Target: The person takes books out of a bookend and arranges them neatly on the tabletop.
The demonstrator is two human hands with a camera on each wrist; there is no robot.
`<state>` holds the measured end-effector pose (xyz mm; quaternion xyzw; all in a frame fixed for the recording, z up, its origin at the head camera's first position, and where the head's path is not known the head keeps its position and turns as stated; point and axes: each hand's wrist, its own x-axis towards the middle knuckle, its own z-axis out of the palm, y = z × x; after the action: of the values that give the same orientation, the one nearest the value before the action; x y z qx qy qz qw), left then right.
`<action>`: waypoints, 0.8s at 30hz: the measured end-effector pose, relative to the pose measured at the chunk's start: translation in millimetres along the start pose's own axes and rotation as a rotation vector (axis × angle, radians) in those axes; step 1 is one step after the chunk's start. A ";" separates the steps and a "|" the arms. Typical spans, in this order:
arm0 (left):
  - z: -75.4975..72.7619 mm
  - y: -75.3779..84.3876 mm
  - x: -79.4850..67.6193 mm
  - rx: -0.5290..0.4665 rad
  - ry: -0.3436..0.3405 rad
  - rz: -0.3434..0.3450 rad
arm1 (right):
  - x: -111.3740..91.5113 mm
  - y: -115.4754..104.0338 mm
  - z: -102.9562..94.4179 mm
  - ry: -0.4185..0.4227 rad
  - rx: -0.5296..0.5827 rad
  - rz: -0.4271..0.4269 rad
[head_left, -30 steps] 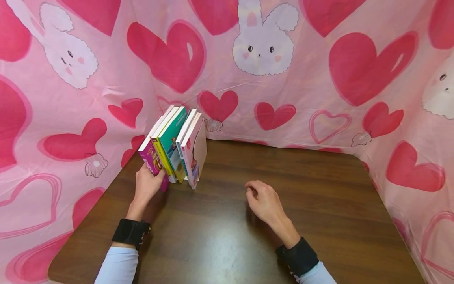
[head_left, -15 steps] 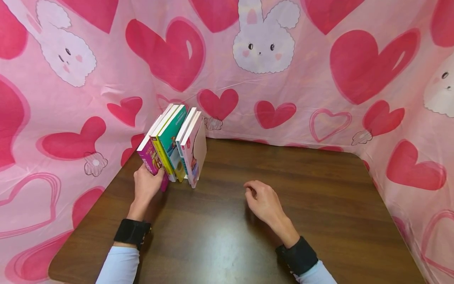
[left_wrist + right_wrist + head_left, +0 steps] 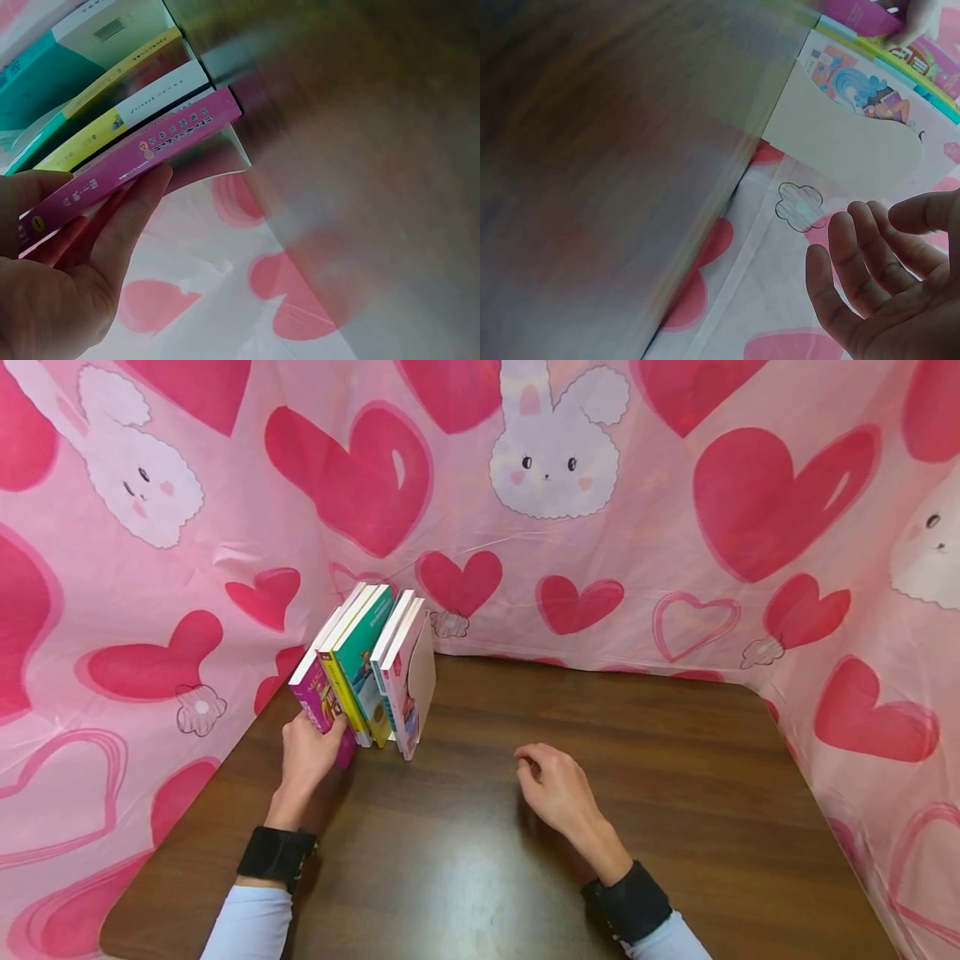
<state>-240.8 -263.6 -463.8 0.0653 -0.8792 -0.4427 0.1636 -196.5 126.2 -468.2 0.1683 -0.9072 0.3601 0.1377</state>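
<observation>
A row of several books (image 3: 367, 672) stands leaning at the table's back left corner, held up by a cream bookend (image 3: 422, 677) on its right. My left hand (image 3: 306, 753) grips the lower end of the magenta book (image 3: 321, 697), the leftmost one; in the left wrist view its fingers (image 3: 127, 217) curl round that magenta book (image 3: 142, 154). My right hand (image 3: 551, 783) rests on the wooden table (image 3: 675, 777) near the middle, fingers loosely curled, holding nothing. The right wrist view shows its relaxed fingers (image 3: 862, 262) and the bookend (image 3: 847, 146).
Pink cloth with hearts and rabbits (image 3: 555, 452) walls in the table on the left, back and right. The books stand close to the left cloth wall. Bare table surface lies right of the bookend and in front of both hands.
</observation>
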 end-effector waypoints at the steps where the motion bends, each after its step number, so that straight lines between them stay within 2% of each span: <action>1: 0.0 -0.9 -1.1 0.004 0.006 0.005 | -0.2 -0.1 -0.1 0.000 0.000 0.000; 9: 2.0 -2.1 -6.1 0.029 0.087 0.066 | -0.7 0.9 -0.1 -0.003 -0.003 -0.011; 16: -0.3 -2.5 -13.5 0.031 0.118 0.054 | 0.5 0.4 1.3 -0.002 -0.005 -0.014; 24: -5.5 -0.6 -22.5 0.061 0.160 0.086 | -0.5 0.9 2.7 0.004 -0.010 -0.023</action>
<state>-217.8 -262.2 -466.3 0.0676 -0.8784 -0.4016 0.2503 -196.8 125.1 -470.8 0.1775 -0.9067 0.3541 0.1446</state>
